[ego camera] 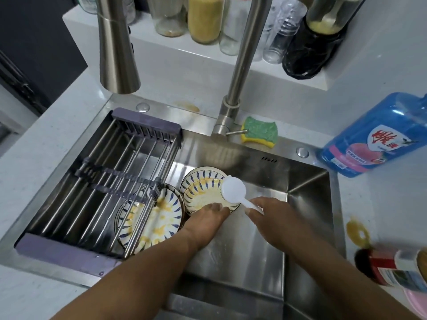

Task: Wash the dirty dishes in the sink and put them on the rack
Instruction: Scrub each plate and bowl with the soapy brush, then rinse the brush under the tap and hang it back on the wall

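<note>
Two small blue-patterned bowls, the near bowl stacked against the far bowl, lie in the steel sink, smeared with yellow residue. My left hand reaches down and touches the near bowl's front rim; whether its fingers curl on it I cannot tell. My right hand grips the handle of a white plastic spoon, whose head lies over the near bowl. A larger stained plate lies partly under the rack, which spans the sink's left half and holds nothing.
A tall faucet rises behind the sink with no water running. A green-yellow sponge lies beside its base. A blue detergent bottle stands at right, a red-labelled jar nearer. Jars and bottles line the back ledge.
</note>
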